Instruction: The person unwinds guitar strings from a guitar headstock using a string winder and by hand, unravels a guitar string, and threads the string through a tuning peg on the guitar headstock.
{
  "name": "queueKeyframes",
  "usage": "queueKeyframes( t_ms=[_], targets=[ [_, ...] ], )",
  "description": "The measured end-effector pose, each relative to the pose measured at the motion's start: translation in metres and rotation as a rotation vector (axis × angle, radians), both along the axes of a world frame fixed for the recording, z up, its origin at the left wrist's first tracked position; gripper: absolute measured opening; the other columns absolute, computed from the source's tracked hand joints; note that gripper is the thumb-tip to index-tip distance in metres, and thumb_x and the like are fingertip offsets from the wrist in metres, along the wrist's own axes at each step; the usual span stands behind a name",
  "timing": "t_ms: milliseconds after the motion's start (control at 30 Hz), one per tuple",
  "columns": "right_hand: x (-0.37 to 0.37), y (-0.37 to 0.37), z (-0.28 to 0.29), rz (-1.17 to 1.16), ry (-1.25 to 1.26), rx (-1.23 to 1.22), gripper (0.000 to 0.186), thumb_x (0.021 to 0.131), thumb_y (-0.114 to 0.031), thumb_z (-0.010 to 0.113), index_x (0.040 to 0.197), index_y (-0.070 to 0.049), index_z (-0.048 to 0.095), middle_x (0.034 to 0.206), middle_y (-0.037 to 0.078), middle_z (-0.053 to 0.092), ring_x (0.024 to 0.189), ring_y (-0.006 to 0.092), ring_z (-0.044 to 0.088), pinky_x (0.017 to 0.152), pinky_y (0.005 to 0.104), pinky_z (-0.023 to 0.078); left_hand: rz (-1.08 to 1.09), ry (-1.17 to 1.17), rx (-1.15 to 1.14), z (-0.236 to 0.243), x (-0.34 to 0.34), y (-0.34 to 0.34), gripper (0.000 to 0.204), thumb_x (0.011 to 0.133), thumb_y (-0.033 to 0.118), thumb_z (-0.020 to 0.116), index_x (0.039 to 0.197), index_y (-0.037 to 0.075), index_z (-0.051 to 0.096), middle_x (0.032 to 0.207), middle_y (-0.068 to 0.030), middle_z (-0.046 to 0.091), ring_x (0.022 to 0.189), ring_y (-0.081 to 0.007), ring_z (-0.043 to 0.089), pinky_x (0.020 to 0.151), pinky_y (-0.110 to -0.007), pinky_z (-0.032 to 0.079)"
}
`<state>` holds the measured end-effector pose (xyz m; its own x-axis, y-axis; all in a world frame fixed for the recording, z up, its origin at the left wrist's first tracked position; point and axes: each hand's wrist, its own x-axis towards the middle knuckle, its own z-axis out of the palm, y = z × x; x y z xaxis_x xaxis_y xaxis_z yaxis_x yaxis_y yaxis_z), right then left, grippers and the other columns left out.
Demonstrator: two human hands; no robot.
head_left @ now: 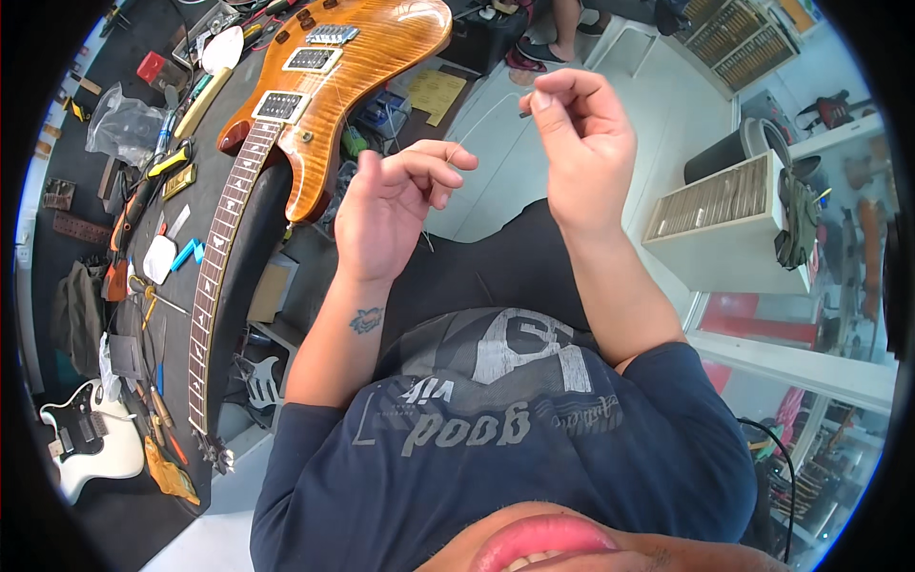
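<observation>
My right hand [588,153] is raised in front of me, thumb and index finger pinched on a thin guitar string [484,108]. The string curves away from those fingertips toward my left hand [396,205]. That hand is open, with its thumb up and its fingers loosely bent and spread; whether the string touches them is hard to make out. To the left, an amber flame-top electric guitar [367,57] lies on the dark workbench, its neck [229,253] pointing back toward me. No strings show along the fretboard. Both hands are apart from the guitar.
Tools, a clear plastic bag [124,124], a yellow-black cutter [172,160] and a white electric guitar [95,443] crowd the workbench [205,205]. On the right stand a white cabinet [715,224] and a black bin [729,153]. Another person's leg [564,33] shows at the far side.
</observation>
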<state>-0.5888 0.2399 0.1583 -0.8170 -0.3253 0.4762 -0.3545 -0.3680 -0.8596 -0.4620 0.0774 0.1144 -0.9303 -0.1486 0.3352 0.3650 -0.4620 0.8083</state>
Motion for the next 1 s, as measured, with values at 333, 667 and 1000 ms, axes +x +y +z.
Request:
queueKeyframes(
  t_ms=[333,667,1000],
  targets=[
    [-0.017,0.002,0.005,0.068,0.006,-0.111,0.012,0.1,0.0,0.065,0.112,0.002,0.067,0.091,0.003,0.066,0.086,0.0106,0.065,0.069,0.0219,0.043,0.006,-0.175,0.107,0.0,0.003,-0.009,0.025,0.11,0.019,0.05,0.117,-0.001,0.063,0.116,-0.0192,0.069,0.09,-0.0193,0.067,0.082,-0.033,0.055],
    [-0.008,-0.019,0.031,0.124,0.152,0.243,0.008,0.095,0.003,0.065,0.101,-0.002,0.067,0.083,-0.005,0.059,0.075,0.002,0.052,0.067,0.0189,0.042,-0.324,-0.358,-0.071,-0.001,-0.017,0.002,0.024,0.098,0.012,0.073,0.117,-0.004,0.072,0.091,-0.0085,0.073,0.081,-0.012,0.068,0.074,-0.025,0.056],
    [-0.018,-0.026,0.044,0.031,0.198,0.312,0.007,0.093,0.003,0.065,0.098,-0.002,0.067,0.081,-0.004,0.06,0.073,0.0032,0.053,0.066,0.0206,0.044,-0.44,-0.156,-0.036,-0.001,0.006,-0.026,0.043,0.092,0.011,0.054,0.125,-0.014,0.065,0.119,-0.026,0.072,0.111,-0.0315,0.071,0.101,-0.044,0.055]
  ],
)
